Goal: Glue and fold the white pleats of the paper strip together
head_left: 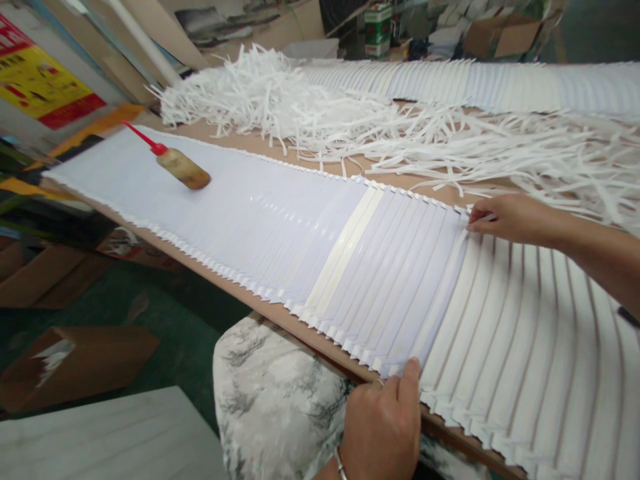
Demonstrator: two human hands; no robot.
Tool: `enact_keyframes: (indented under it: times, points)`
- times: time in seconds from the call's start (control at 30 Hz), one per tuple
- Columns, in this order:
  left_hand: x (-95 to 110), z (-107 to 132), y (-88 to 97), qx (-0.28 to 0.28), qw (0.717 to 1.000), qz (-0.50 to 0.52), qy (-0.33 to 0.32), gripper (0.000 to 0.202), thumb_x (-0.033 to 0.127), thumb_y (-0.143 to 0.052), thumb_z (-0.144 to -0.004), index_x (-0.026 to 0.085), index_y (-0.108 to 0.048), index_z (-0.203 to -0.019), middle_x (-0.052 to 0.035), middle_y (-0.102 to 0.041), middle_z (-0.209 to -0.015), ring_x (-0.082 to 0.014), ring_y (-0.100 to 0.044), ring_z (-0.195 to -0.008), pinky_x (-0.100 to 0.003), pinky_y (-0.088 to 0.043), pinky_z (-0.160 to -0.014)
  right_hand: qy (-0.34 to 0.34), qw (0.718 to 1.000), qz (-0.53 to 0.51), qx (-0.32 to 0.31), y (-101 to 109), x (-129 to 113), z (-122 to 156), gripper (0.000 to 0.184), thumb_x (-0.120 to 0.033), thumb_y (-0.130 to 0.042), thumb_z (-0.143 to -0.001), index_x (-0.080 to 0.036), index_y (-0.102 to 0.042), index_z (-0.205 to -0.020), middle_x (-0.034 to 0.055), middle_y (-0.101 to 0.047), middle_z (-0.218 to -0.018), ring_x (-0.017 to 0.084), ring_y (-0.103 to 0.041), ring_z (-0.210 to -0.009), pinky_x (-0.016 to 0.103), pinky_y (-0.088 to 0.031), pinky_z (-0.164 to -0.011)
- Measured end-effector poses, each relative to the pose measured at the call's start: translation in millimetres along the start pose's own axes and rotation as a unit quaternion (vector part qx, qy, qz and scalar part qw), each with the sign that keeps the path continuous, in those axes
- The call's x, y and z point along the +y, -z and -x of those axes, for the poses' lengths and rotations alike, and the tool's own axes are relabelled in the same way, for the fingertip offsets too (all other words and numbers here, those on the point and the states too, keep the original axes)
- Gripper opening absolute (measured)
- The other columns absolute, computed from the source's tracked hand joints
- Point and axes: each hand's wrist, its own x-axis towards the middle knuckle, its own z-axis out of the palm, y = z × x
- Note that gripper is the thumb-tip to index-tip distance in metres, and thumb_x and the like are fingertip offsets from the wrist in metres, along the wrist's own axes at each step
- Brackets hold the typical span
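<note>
A long pale sheet (225, 193) lies across the table, with narrow white strips side by side over its right part. My right hand (515, 219) pinches the far end of one white strip (445, 293) at the sheet's far edge. At the near edge my left hand (383, 423) is closed around the strip's other end, its index fingertip pressing on top; its thumb is hidden. The strip runs between both hands, beside more white strips (530, 333) with dark gaps. On the sheet's left part lies a squeeze bottle (183, 167) with a red nozzle and yellowish contents.
Loose white strips (280, 100) are heaped along the far side of the brown tabletop (240, 141). Behind them lies another strip-covered sheet (525, 87). Below the near edge are a patterned cushion-like surface (270, 393) and a cardboard box (90, 363). A green can (377, 30) stands behind.
</note>
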Motion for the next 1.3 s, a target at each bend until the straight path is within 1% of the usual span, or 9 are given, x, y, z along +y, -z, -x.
enact_keyframes:
  times: [0.17, 0.33, 0.57, 0.73, 0.8, 0.9, 1.03, 1.13, 1.3]
  points:
    - [-2, -1, -2.4, 0.020, 1.000, -0.009, -0.013, 0.053, 0.002, -0.051, -0.076, 0.008, -0.056, -0.129, 0.0020, -0.067, -0.068, -0.0216, -0.064, -0.046, -0.036, -0.045, -0.036, 0.017, 1.000, -0.001, 0.027, -8, 17, -13, 0.026, -0.049, -0.066, -0.081, -0.024, -0.075, -0.082, 0.0038, -0.075, -0.076, 0.022, -0.067, -0.072, 0.032, -0.045, -0.065]
    - [-2, -2, -3.0, 0.035, 0.999, -0.010, -0.015, 0.052, 0.001, -0.048, -0.075, 0.008, -0.056, -0.127, 0.0020, -0.066, -0.066, -0.0211, -0.063, -0.044, -0.036, -0.044, -0.035, -0.005, 0.999, 0.003, 0.037, -18, 25, -17, 0.027, -0.049, -0.062, -0.083, -0.024, -0.073, -0.084, 0.0044, -0.075, -0.078, 0.022, -0.067, -0.072, 0.033, -0.046, -0.067]
    - [-4, -2, -5.9, 0.055, 0.998, -0.013, -0.017, 0.050, 0.003, -0.047, -0.076, 0.009, -0.057, -0.124, 0.0019, -0.064, -0.063, -0.0206, -0.061, -0.042, -0.035, -0.042, -0.034, -0.005, 0.999, 0.006, 0.043, -22, 24, -18, 0.027, -0.049, -0.061, -0.082, -0.024, -0.072, -0.083, 0.0031, -0.074, -0.078, 0.021, -0.066, -0.072, 0.031, -0.045, -0.065]
    - [-4, -3, -7.9, 0.064, 0.998, -0.023, -0.017, 0.049, 0.005, -0.047, -0.075, 0.010, -0.058, -0.122, 0.0020, -0.064, -0.062, -0.0206, -0.060, -0.040, -0.036, -0.040, -0.033, -0.042, 0.997, 0.012, 0.056, -26, 16, -20, 0.022, -0.044, -0.063, -0.080, -0.023, -0.070, -0.082, 0.0047, -0.073, -0.080, 0.022, -0.064, -0.075, 0.033, -0.044, -0.069]
    - [-3, -3, -9.6, 0.070, 0.997, -0.026, -0.016, 0.049, 0.004, -0.046, -0.075, 0.011, -0.058, -0.121, 0.0027, -0.063, -0.061, -0.0205, -0.059, -0.039, -0.036, -0.039, -0.033, -0.058, 0.995, 0.019, 0.078, -21, 16, -20, 0.022, -0.042, -0.063, -0.080, -0.022, -0.069, -0.087, 0.0070, -0.074, -0.084, 0.022, -0.063, -0.076, 0.033, -0.043, -0.070]
    - [-3, -1, -13.4, 0.081, 0.996, -0.028, -0.003, 0.049, 0.001, -0.046, -0.074, 0.012, -0.059, -0.119, 0.0041, -0.062, -0.059, -0.0203, -0.059, -0.038, -0.037, -0.038, -0.032, -0.089, 0.989, 0.029, 0.118, -3, 26, -15, 0.030, -0.045, -0.059, -0.085, -0.020, -0.069, -0.099, 0.0122, -0.075, -0.093, 0.024, -0.063, -0.080, 0.035, -0.042, -0.071]
    - [-4, 2, -17.3, 0.100, 0.995, -0.003, -0.001, 0.047, 0.000, -0.044, -0.077, 0.012, -0.061, -0.119, 0.0039, -0.064, -0.060, -0.0187, -0.060, -0.039, -0.034, -0.039, -0.032, -0.121, 0.982, 0.038, 0.141, 22, 49, -6, 0.035, -0.051, -0.055, -0.087, -0.021, -0.071, -0.091, 0.0149, -0.076, -0.089, 0.027, -0.064, -0.078, 0.037, -0.043, -0.069]
    - [-6, 6, -17.5, 0.139, 0.990, 0.034, -0.022, 0.044, -0.001, -0.040, -0.082, 0.012, -0.062, -0.118, 0.0040, -0.064, -0.061, -0.0146, -0.060, -0.041, -0.028, -0.041, -0.037, -0.098, 0.987, 0.033, 0.124, 22, 63, -7, 0.032, -0.049, -0.057, -0.085, -0.023, -0.075, -0.088, 0.0119, -0.077, -0.088, 0.027, -0.065, -0.078, 0.037, -0.045, -0.069]
    - [-6, 13, -13.7, 0.173, 0.983, 0.067, -0.015, 0.039, -0.002, -0.038, -0.091, 0.014, -0.064, -0.116, 0.0040, -0.067, -0.063, -0.0108, -0.061, -0.042, -0.022, -0.044, -0.042, -0.034, 0.993, 0.039, 0.104, -3, 67, -23, 0.023, -0.041, -0.063, -0.078, -0.024, -0.076, -0.085, 0.0097, -0.076, -0.097, 0.025, -0.065, -0.086, 0.036, -0.047, -0.077]
